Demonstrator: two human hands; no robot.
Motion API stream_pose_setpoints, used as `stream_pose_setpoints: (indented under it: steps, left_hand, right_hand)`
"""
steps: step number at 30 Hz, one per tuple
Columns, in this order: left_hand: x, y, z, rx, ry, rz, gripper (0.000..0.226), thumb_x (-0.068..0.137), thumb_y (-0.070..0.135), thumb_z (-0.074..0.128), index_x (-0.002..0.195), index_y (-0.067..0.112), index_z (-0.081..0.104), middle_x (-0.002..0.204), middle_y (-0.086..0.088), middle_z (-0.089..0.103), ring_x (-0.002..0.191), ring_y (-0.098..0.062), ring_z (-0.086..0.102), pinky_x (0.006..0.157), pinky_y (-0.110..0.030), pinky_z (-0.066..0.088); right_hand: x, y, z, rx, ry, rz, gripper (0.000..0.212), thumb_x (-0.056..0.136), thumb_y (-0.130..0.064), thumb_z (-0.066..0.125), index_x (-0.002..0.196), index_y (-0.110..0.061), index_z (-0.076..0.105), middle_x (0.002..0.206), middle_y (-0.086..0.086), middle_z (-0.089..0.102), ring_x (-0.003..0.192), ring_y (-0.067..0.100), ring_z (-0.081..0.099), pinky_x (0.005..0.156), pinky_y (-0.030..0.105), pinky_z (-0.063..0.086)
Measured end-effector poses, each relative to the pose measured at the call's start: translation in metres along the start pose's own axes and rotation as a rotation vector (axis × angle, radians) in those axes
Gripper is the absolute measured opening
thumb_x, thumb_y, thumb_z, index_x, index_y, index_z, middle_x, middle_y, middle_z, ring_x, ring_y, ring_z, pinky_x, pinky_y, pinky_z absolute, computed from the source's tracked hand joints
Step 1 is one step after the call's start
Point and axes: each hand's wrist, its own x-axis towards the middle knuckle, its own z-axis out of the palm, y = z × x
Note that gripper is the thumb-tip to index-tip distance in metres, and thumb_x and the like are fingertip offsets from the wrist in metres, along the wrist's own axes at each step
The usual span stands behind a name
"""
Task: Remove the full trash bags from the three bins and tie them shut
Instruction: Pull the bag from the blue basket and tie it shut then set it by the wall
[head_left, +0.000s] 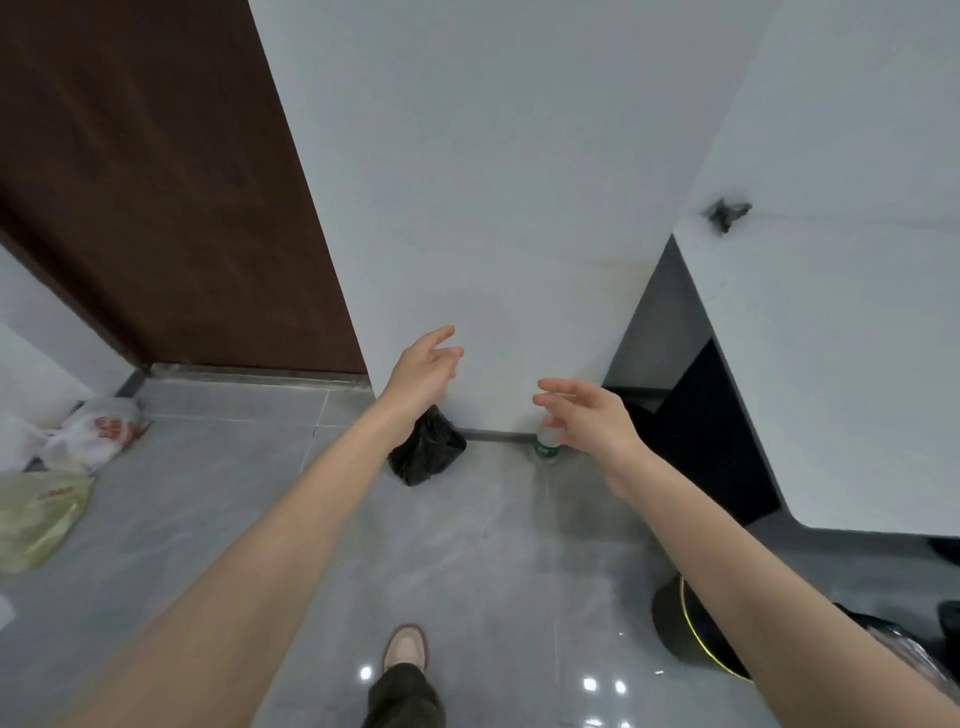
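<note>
Two hands are out in front of us and neither holds anything. The left hand (426, 371) hangs with its fingers loosely spread. The right hand (592, 421) is likewise slack, fingers apart and slightly bent.

Findings:
1. One small black bag (428, 452) sits on the floor (467, 545) against the foot of the wall (493, 208), just below the left wrist. Its neck is hidden by that wrist, so we cannot tell whether the knot is sound.
2. A plastic bottle (545, 449) stands by the same wall, under the right fingers.
3. A black bin (675, 623) with a yellow-green rim stands low on the right, partly behind the right forearm. We cannot tell whether a liner is in it.
4. White bags (98, 431) and a yellowish bag (36, 514) lie at the left, near the door (156, 182).

Assessment: we judge the black bag set down, with the bin on the right the likely next item.

Recommendations: turn to face the bin squarely before reaching. Gather the liner's edge from all round the rim with both hands. Lift straight up so the bin does not tip. Twist the neck tight, knot well above the contents, then check the knot on the black bag too.
</note>
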Motion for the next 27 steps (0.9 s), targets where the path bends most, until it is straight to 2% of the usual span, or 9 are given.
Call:
stream_pose_setpoints:
  steps: [2,5,9,12,16,19,22,25,27]
  left_hand:
    - [-0.039,0.021,0.012,-0.006,-0.005,0.046,0.04,0.097,0.02,0.043,0.137,0.023,0.042,0.122,0.002,0.056,0.105,-0.015,0.054,0.082,-0.025,0.045]
    - [-0.096,0.044,0.029,0.006,-0.037,0.117,0.039,0.097,0.02,0.043,0.137,0.021,0.042,0.124,0.0,0.055,0.106,-0.015,0.053,0.081,-0.024,0.045]
    - [-0.168,0.059,0.049,0.062,-0.091,0.195,0.039,0.098,0.019,0.041,0.136,0.02,0.043,0.124,-0.001,0.055,0.103,-0.015,0.052,0.073,-0.019,0.044]
    - [-0.214,0.056,0.059,0.089,-0.14,0.211,0.039,0.098,0.021,0.04,0.137,0.021,0.042,0.129,-0.001,0.055,0.106,-0.014,0.053,0.085,-0.026,0.045]
    - [-0.267,0.04,0.068,0.149,-0.202,0.23,0.04,0.098,0.022,0.04,0.137,0.021,0.042,0.134,-0.003,0.053,0.114,-0.016,0.053,0.105,-0.036,0.04]
    - [-0.305,0.027,0.076,0.179,-0.253,0.224,0.04,0.098,0.021,0.039,0.138,0.02,0.041,0.137,-0.004,0.05,0.124,-0.019,0.049,0.107,-0.038,0.039]
    - [-0.34,0.017,0.093,0.228,-0.299,0.228,0.041,0.098,0.022,0.038,0.139,0.021,0.04,0.14,-0.004,0.048,0.127,-0.019,0.047,0.102,-0.034,0.042]
    - [-0.368,0.013,0.121,0.239,-0.339,0.234,0.041,0.098,0.023,0.04,0.139,0.022,0.04,0.136,-0.003,0.051,0.119,-0.016,0.052,0.097,-0.032,0.044]
    - [-0.389,0.011,0.148,0.244,-0.366,0.232,0.041,0.098,0.022,0.039,0.139,0.021,0.04,0.117,0.004,0.059,0.093,-0.008,0.057,0.084,-0.027,0.046]
  right_hand:
    - [-0.037,-0.004,-0.023,-0.011,0.008,-0.033,0.023,0.09,-0.019,0.06,0.113,-0.019,0.064,0.103,0.0,0.064,0.085,0.012,0.059,0.079,0.028,0.049]
    - [-0.09,-0.006,-0.049,-0.01,0.026,-0.067,0.024,0.091,-0.018,0.06,0.114,-0.018,0.064,0.098,-0.003,0.065,0.083,0.011,0.058,0.083,0.031,0.051]
    - [-0.155,-0.004,-0.071,0.042,0.075,-0.105,0.024,0.089,-0.017,0.062,0.113,-0.017,0.064,0.098,-0.003,0.066,0.083,0.011,0.058,0.073,0.019,0.049]
    - [-0.202,0.006,-0.081,0.065,0.106,-0.115,0.025,0.09,-0.019,0.061,0.115,-0.016,0.064,0.103,0.0,0.067,0.085,0.012,0.058,0.072,0.018,0.047]
    - [-0.264,0.026,-0.092,0.075,0.176,-0.116,0.025,0.091,-0.019,0.059,0.116,-0.018,0.063,0.106,-0.003,0.067,0.085,0.009,0.06,0.084,0.027,0.049]
    - [-0.307,0.046,-0.101,0.112,0.245,-0.095,0.026,0.09,-0.019,0.061,0.116,-0.019,0.063,0.1,-0.006,0.066,0.084,0.009,0.061,0.087,0.029,0.05]
    - [-0.348,0.065,-0.119,0.153,0.313,-0.08,0.024,0.091,-0.017,0.06,0.115,-0.019,0.062,0.107,-0.001,0.066,0.083,0.011,0.059,0.088,0.032,0.05]
    - [-0.385,0.089,-0.147,0.196,0.374,-0.054,0.025,0.091,-0.017,0.058,0.116,-0.018,0.062,0.11,0.0,0.065,0.089,0.014,0.059,0.089,0.036,0.051]
    - [-0.406,0.107,-0.173,0.209,0.411,-0.038,0.027,0.091,-0.017,0.058,0.118,-0.018,0.061,0.111,0.0,0.065,0.088,0.014,0.059,0.081,0.03,0.051]
